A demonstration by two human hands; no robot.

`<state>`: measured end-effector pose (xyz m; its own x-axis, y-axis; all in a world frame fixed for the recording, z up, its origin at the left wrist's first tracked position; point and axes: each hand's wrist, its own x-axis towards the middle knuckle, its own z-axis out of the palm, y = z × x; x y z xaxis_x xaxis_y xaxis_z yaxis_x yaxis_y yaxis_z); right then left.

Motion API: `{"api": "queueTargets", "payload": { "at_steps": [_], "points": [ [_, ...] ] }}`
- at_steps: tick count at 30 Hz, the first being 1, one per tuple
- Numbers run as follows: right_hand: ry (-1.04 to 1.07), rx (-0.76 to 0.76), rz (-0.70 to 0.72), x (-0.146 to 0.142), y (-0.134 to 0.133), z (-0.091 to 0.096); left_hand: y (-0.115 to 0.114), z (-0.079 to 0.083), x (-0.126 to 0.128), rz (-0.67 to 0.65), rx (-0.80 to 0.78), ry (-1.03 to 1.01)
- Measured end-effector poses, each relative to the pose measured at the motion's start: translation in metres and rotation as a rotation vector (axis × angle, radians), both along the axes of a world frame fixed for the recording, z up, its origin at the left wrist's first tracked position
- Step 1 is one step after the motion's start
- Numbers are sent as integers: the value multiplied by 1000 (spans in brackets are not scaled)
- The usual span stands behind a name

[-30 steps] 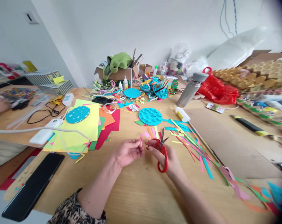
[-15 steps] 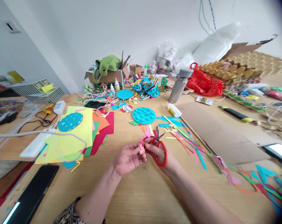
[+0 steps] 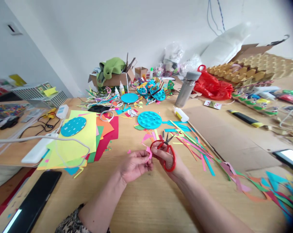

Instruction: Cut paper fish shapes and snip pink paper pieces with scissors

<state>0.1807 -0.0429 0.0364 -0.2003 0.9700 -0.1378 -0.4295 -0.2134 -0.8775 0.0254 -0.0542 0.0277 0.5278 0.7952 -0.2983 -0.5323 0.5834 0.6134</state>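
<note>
Over the near part of the wooden table (image 3: 141,200), two hands meet, almost touching. Left hand (image 3: 136,166): thumb and fingertips closed in a pinch on a small, curled pink paper strip (image 3: 149,153). Right hand (image 3: 176,166): fingers wrapped round red-handled scissors (image 3: 174,160), blades slightly parted and pointing away; fingertips just beside the strip, contact uncertain. Beyond lies a bumpy blue disc (image 3: 149,120); cut paper strips (image 3: 211,169) lie to the right. Judgement: the fingers are likely shaping the strip, scissors merely parked in the palm. To do it well: pinch lightly, since thin paper should crease readily; bend little by little; leave the blades turned outward, clear of the left fingers.
</note>
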Motion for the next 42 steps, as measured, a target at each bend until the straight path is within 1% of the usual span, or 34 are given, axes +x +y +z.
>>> {"api": "queueTargets", "payload": {
  "at_steps": [2,4,7,10,14,16,19,21,25,29,31,33,36,39,42],
  "points": [
    [-28,14,-5,0,0,1,0,0,0,-1,17,10],
    [-76,23,-14,1,0,1,0,0,0,25,18,23],
    [-193,53,-30,2,-1,0,0,3,0,61,18,43],
    [-283,100,-4,2,-1,-3,0,4,0,75,51,57],
    [-271,114,8,1,-2,-3,-1,5,-1,56,116,123],
    [-253,129,24,1,-3,-1,-1,5,0,42,145,162],
    [-245,141,84,1,-4,5,-1,5,1,29,172,228],
    [-259,165,72,1,-5,8,-1,4,3,45,186,265],
    [-323,187,27,3,-4,10,1,0,3,105,163,293],
    [-371,187,43,4,-5,12,4,-1,-2,80,100,206],
    [-368,182,92,4,-5,14,5,1,-4,125,71,164],
    [-366,157,132,5,-5,14,5,5,-5,194,86,176],
    [-345,130,179,4,-6,12,3,11,-3,230,177,265],
    [-329,144,214,4,-5,10,2,15,-1,235,262,397],
    [-339,148,217,4,-4,9,2,15,-2,296,259,417]
  ]
}}
